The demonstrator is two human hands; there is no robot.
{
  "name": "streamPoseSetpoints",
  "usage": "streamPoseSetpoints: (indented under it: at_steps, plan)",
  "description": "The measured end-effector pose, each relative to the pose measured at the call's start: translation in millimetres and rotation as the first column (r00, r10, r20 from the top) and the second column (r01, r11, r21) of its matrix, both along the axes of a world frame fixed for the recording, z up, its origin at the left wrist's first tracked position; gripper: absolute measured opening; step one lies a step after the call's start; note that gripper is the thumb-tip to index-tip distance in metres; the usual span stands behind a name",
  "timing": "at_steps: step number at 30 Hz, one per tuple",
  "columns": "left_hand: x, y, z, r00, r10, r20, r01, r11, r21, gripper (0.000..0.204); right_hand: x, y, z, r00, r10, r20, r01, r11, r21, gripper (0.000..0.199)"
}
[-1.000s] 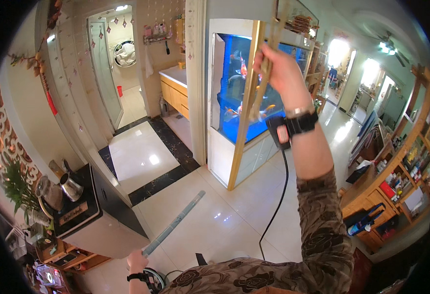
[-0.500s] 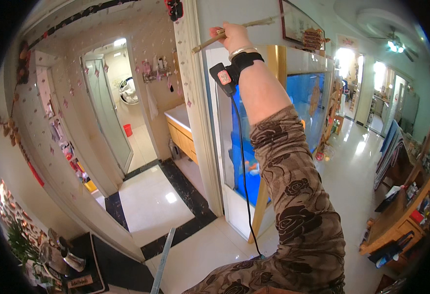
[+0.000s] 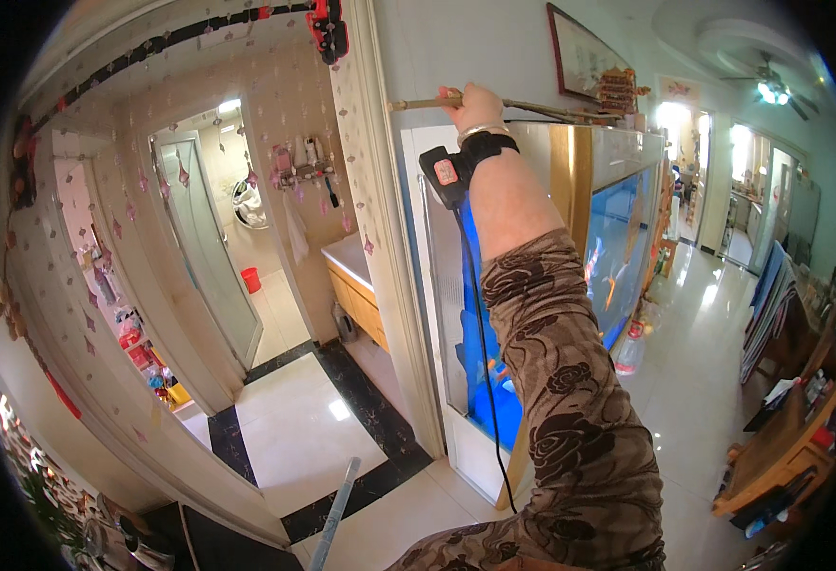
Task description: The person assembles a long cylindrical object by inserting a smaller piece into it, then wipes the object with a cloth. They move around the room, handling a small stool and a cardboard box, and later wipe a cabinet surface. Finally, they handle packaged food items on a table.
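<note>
My right hand [image 3: 480,107] is raised above the near end of a fish tank [image 3: 618,228] and closed around a thin wooden stick [image 3: 416,104]. One end of the stick points left toward the door frame; the other runs right along the tank's top edge. A black strap with a small dark box [image 3: 445,174] sits on my right wrist, beside a bangle. From that box a black cable [image 3: 483,352] hangs down along my patterned sleeve. Orange fish show against the tank's blue inside. My left hand is out of view. A pale grey rod [image 3: 335,512] rises from the lower edge; whatever holds it is hidden.
A bead curtain [image 3: 183,177] hangs across the doorway at left, with a red bucket [image 3: 250,279] beyond. A wooden cabinet [image 3: 770,457] stands at right. Behind the tank are a framed picture [image 3: 585,52] and a brown pagoda-like ornament [image 3: 618,90].
My right hand has moved slightly right and down. The stick has swung from a slant to nearly level, its right end now lower along the tank top. The view has shifted a little.
</note>
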State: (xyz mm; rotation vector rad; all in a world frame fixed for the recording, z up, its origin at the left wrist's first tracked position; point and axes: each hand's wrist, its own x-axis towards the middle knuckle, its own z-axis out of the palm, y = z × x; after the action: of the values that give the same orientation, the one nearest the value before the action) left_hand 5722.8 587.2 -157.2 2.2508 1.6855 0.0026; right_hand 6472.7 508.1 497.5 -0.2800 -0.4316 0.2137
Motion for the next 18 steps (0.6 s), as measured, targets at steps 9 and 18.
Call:
streamPoseSetpoints:
  at_steps: [9,18]
  plan:
    - [25.6,-16.0,79.4,0.989,0.018,-0.148,-0.04,0.989,-0.145,0.052,-16.9,-10.8,-17.4,0.994,0.102,-0.027,-0.098,0.988,0.122,0.055]
    - [-12.8,-20.4,41.1,0.977,0.079,-0.2,-0.05,0.988,0.145,0.02,-51.2,-30.7,-78.4,0.957,0.141,0.255,-0.126,0.989,-0.073,0.103]
